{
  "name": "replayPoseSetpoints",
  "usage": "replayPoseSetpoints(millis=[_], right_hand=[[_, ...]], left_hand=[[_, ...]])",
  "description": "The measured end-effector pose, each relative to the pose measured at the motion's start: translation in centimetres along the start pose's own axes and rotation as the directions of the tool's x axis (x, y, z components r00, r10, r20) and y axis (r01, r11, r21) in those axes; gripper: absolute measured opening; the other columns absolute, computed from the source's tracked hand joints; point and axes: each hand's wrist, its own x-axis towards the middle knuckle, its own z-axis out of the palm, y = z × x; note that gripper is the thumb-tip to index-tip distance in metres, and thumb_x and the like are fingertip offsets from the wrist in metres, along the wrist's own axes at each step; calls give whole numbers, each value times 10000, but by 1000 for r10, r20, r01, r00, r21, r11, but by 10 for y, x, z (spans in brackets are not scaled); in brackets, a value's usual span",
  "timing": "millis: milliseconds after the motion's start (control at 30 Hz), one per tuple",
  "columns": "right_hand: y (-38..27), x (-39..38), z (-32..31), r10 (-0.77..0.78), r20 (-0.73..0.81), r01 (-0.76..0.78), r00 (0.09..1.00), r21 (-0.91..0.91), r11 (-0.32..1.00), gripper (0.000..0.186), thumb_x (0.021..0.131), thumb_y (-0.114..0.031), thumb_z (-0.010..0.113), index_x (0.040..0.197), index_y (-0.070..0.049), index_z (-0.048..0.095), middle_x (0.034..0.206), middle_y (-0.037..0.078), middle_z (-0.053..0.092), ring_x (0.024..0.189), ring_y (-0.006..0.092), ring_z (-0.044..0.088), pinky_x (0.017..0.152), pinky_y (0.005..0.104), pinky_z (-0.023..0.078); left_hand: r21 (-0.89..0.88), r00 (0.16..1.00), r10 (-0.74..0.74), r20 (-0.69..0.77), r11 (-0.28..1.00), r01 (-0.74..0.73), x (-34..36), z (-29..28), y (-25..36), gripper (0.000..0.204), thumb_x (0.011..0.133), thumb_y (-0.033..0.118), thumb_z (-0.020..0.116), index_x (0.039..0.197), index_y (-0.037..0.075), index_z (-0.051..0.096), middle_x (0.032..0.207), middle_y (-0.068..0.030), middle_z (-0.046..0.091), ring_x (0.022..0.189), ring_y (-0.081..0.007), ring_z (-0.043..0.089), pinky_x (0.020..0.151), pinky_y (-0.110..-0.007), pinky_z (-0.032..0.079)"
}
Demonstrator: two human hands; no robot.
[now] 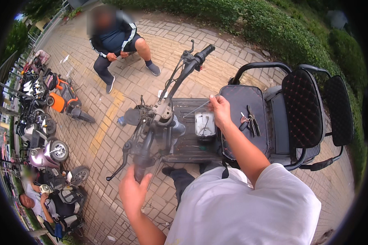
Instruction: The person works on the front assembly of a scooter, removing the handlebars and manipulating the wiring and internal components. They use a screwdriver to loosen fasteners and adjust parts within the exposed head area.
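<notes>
Beside the near handlebar grip of a three-wheeled electric scooter is my left hand, its thumb and fingers apart with the grip's end between them. My right hand pinches a thin metal rod over the footboard; any handle on it is hidden in the hand. Under the rod sits a pale open box with a wire inside. The bare handlebar clamp shows at the steering column, with loose cables around it. Pliers and keys lie on the black seat.
Two quilted backrests and black tube armrests stand at the right. A person sits ahead on the paving. Parked scooters, an orange one and another person are at left. A hedge runs behind.
</notes>
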Motion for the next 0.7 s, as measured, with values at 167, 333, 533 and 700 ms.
replayPoseSetpoints(millis=[167, 333, 533, 700], right_hand=[[3, 2, -77, 53, -114, -82, 992, -265, 961, 247, 872, -252, 655, 778, -40, 569, 663, 27, 581, 526, 93, 508, 489, 235, 401], [20, 22, -181, 36, -296, -200, 954, -546, 814, 260, 857, -241, 665, 768, -6, 596, 586, 47, 570, 485, 100, 520, 456, 252, 403], [26, 14, -249, 111, -565, -399, 818, -417, 817, 297, 874, -247, 640, 713, -17, 543, 558, 64, 510, 407, 141, 437, 358, 291, 319], [52, -8, -257, 226, -663, -465, 713, -207, 860, 330, 887, -272, 625, 681, -31, 535, 545, 61, 494, 400, 156, 427, 354, 313, 321]], left_hand=[[-53, 999, 27, -34, 998, -28, -4, 5, -6, 467, 733, 149, 748, 1123, -7, 544, 796, -169, 600, 687, -301, 540, 661, -382, 442], [-45, 997, 59, -43, 997, -61, -1, 5, -1, 481, 713, 183, 752, 1108, -4, 551, 782, -187, 622, 695, -358, 585, 634, -410, 442], [-35, 995, 75, -71, 996, -77, -2, 9, -11, 512, 718, 159, 748, 1149, -19, 536, 866, -213, 624, 764, -367, 589, 693, -406, 453], [-76, 998, 46, -46, 996, -49, -2, 9, -11, 531, 723, 149, 749, 1172, -25, 526, 915, -219, 622, 796, -364, 578, 727, -391, 453]])
